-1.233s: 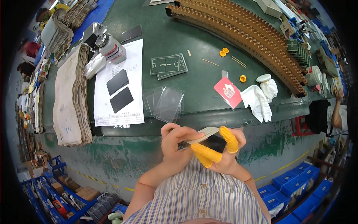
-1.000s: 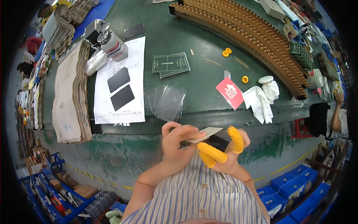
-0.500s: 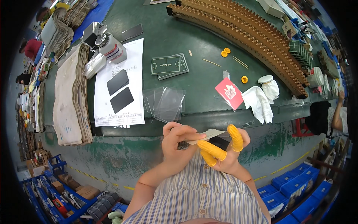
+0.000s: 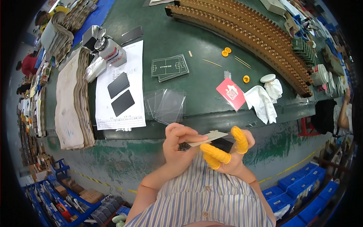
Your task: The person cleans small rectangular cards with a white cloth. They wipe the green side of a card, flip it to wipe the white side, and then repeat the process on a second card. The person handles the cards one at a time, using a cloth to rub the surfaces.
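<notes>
A thin pale card (image 4: 209, 138), seen at a slant, is held in front of my striped shirt. My left hand (image 4: 179, 145) is closed on its left end, fingertips lying on the upper face. Yellow finger cots cover several fingers of my right hand (image 4: 229, 154). Two of those fingers touch the card's near edge, while another stands by its right corner. Something black and flat (image 4: 223, 145) shows under the card, between the right fingers; I cannot tell if it is a separate piece. Small pale tabs rise at the card's far edge.
Across the green table (image 4: 204, 90) lie clear sleeves (image 4: 166, 106), green printed cards (image 4: 169, 67), black cards (image 4: 123, 103) on a paper sheet (image 4: 140, 87), a pink card (image 4: 230, 94) and a white cloth (image 4: 261, 104). Slotted wooden racks (image 4: 242, 38) stand behind; a metal-topped bottle (image 4: 113, 53) stands left.
The view has shifted slightly. The card is tilted a little differently, with more of its upper face showing. Both hands keep nearly the same place and grip.
</notes>
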A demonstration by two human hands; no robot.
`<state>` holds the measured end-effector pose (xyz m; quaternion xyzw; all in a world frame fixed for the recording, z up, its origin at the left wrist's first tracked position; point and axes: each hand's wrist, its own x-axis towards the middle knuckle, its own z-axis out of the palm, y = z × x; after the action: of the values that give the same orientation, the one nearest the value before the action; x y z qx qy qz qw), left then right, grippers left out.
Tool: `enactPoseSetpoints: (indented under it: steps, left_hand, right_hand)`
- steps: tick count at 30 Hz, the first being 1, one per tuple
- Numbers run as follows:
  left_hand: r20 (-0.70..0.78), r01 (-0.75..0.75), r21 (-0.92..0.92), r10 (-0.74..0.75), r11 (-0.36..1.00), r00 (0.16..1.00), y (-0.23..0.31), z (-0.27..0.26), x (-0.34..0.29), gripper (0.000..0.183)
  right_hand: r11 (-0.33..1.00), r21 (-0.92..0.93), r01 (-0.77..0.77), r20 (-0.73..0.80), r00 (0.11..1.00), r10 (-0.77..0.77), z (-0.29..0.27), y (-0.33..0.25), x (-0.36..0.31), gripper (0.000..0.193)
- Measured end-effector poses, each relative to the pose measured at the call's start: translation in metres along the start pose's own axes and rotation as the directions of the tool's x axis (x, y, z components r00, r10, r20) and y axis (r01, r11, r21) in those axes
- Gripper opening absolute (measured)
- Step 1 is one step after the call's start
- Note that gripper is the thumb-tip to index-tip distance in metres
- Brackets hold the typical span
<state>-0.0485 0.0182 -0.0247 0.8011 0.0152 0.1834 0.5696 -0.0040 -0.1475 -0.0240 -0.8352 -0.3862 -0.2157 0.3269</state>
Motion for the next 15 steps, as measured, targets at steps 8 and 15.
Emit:
enactPoseSetpoints:
  steps: [8,15]
  left_hand:
    - [0.0,-0.001,0.003,0.001,1.0,1.0,-0.001,-0.001,-0.001,0.038]
    - [-0.033,0.005,-0.063,-0.007,0.998,0.999,-0.002,0.0,-0.003,0.041]
  right_hand:
    - [0.997,0.049,-0.06,0.026,0.998,0.058,0.002,0.001,-0.004,0.035]
    - [0.997,0.007,-0.076,0.052,0.996,0.075,0.0,0.002,-0.006,0.034]
